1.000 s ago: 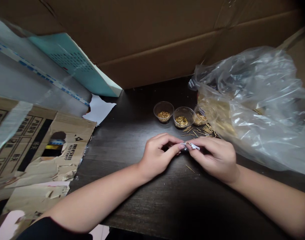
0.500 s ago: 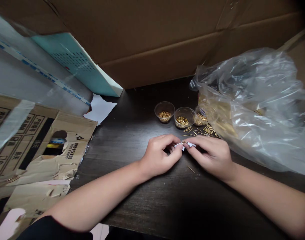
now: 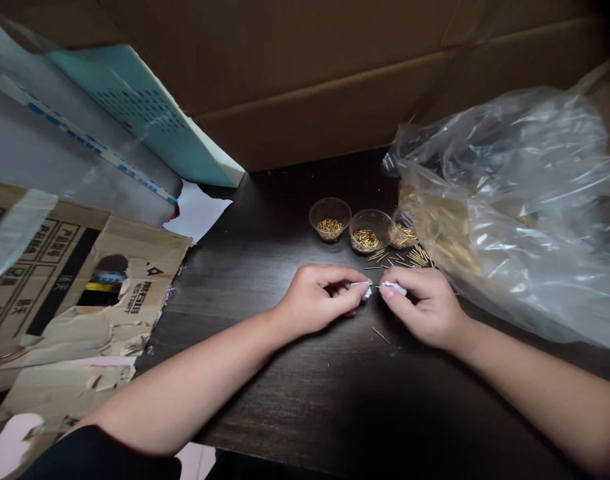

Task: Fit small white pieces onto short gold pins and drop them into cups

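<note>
White paper scraps (image 3: 395, 288) are pinched tight in my left hand (image 3: 315, 300) and right hand (image 3: 425, 308) (a thin brass pin (image 3: 373, 285) between them, I think); this fiddly step calls for steady fingertips.

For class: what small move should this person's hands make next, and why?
Probably the right hand should set down its white scrap and pick up the stray brass pin: it lies alone on the dark table, apart from the other pins.
</note>
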Motion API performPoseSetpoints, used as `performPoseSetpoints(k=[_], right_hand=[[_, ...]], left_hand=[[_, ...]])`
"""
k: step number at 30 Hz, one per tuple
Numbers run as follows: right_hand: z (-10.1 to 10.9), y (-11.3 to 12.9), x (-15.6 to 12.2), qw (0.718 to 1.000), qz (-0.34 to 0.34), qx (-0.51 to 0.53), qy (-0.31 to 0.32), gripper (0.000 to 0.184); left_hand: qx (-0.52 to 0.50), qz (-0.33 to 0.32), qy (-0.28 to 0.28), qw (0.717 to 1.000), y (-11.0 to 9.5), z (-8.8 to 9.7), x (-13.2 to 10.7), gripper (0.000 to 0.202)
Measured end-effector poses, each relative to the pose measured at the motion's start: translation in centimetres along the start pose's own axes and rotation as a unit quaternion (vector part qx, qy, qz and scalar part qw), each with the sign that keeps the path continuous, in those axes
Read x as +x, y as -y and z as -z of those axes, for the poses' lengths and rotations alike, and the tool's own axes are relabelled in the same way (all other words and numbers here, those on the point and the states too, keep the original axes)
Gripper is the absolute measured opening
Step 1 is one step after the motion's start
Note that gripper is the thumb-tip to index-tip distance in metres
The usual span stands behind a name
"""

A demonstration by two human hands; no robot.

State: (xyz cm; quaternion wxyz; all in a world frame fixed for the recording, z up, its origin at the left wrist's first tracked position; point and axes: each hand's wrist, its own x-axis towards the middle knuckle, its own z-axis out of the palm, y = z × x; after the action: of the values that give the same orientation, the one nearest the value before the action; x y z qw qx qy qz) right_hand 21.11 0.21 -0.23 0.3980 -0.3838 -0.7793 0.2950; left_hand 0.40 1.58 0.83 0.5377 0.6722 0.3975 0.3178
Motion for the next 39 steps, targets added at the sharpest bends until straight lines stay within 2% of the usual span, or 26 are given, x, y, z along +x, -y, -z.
performPoseSetpoints(k=[6,12,27,33,39], right_hand=[[0.01,-0.09,0.18,0.999,-0.006,0.001,0.032,0.023],[-0.02,-0.16,0.13,0.999,-0.011,0.010,0.051,0.024],[0.05,-0.21,0.15,0.998,-0.008,0.009,0.066,0.025],[0.12,-0.02,0.25,0.998,0.004,0.014,0.068,0.027],[0.11,-0.01,0.03,0.999,0.006,0.005,0.051,0.022]], left_hand=[[0.012,-0.004,-0.011,1.000,0.17,0.14,-0.02,0.019],[0.023,-0.028,0.011,0.999,0.23,0.11,0.02,0.015],[0.011,-0.017,0.022,1.000,0.25,0.17,-0.01,0.013],[0.017,-0.033,0.037,0.999,0.41,0.17,-0.18,0.016],[-0.026,-0.002,0.047,0.999,-0.06,0.09,-0.26,0.019]])
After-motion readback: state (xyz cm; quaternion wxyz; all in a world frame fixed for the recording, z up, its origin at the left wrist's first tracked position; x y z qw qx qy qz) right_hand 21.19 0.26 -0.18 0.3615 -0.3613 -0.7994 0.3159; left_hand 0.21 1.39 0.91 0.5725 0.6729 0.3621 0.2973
